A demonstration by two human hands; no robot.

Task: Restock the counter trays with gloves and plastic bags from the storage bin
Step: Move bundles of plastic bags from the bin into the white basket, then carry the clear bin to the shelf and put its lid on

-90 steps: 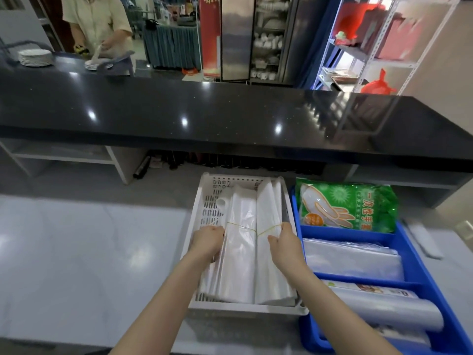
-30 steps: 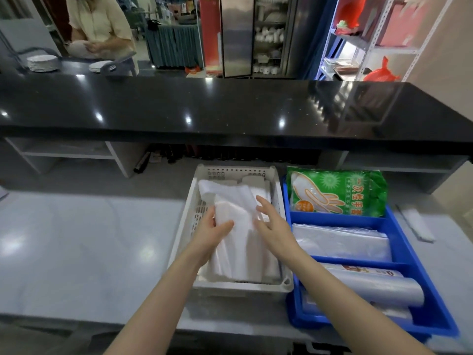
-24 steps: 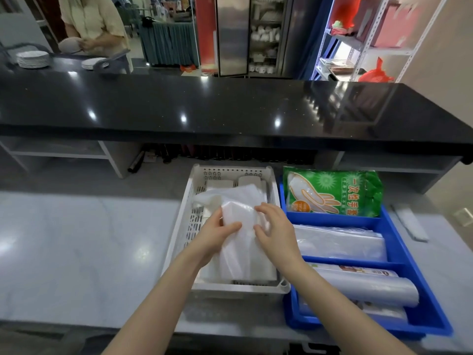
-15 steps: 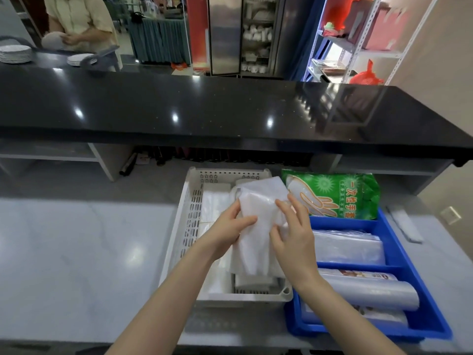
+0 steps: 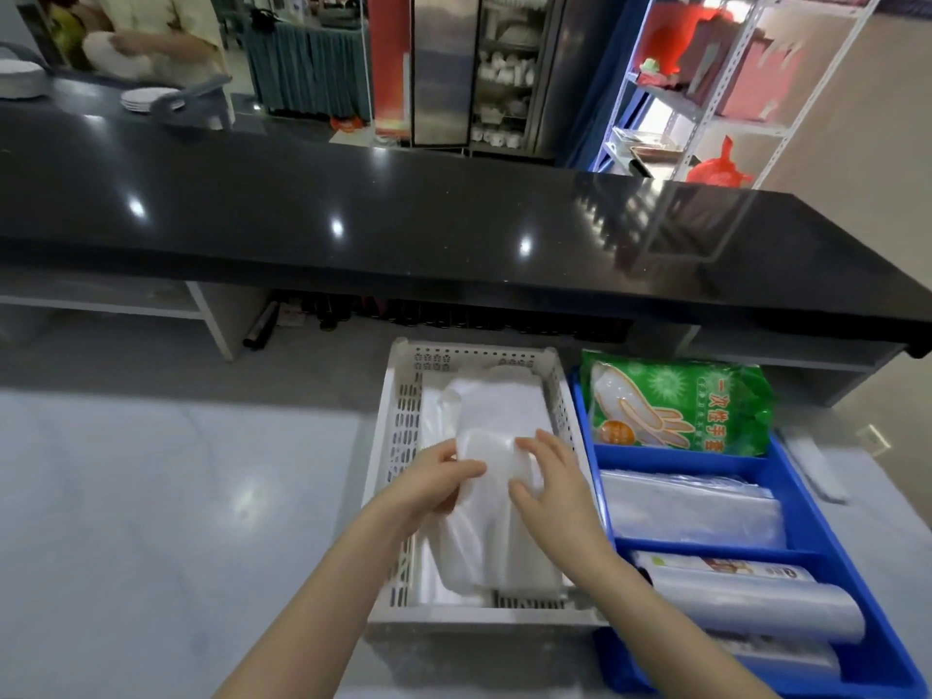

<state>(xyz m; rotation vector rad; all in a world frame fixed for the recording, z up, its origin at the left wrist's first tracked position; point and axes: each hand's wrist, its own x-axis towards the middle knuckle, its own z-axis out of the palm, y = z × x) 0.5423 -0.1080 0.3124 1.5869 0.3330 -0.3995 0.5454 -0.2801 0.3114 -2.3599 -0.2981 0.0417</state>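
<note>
Plastic bags (image 5: 497, 431) go into white tray (image 5: 398, 431), centre frame
Left hand (image 5: 433, 479) pinches the stack's edge, right hand (image 5: 549, 484) presses on top; loose, slippery layers may slide askew when released.

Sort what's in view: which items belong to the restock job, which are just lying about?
Job: white tray; plastic bag bundle, gripped by left hand, right hand resting on it; blue bin; green glove pack; clear bag stack; bag roll.
Lying about: black counter; plate stack; metal shelf; red bag.
</note>
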